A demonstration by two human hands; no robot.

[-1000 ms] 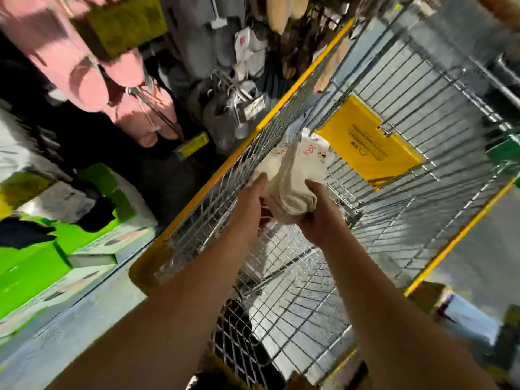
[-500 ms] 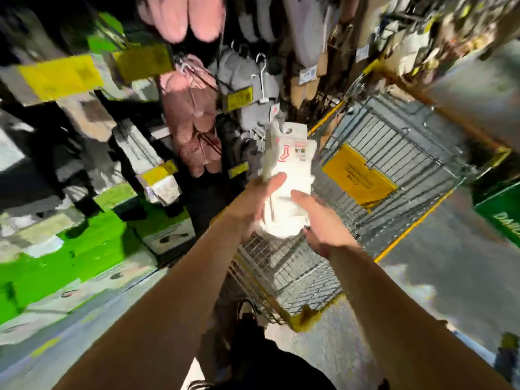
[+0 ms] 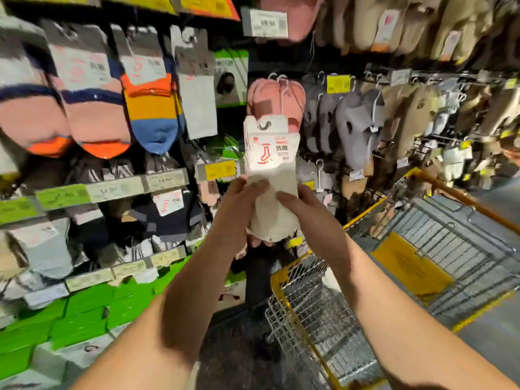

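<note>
Though blurred, soft, perhaps knitted socks between left hand, right hand.

Dim store light, bright glare on white sock pack, smeared, bowed edges.

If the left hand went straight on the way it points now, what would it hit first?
Likely the pink slippers hanging behind the sock pack that the left hand grips, though depth is unclear.

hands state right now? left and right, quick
Left hand: closed, gripping the white sock pack on its lower left side.
Right hand: closed, gripping the same pack on its lower right side.
</note>
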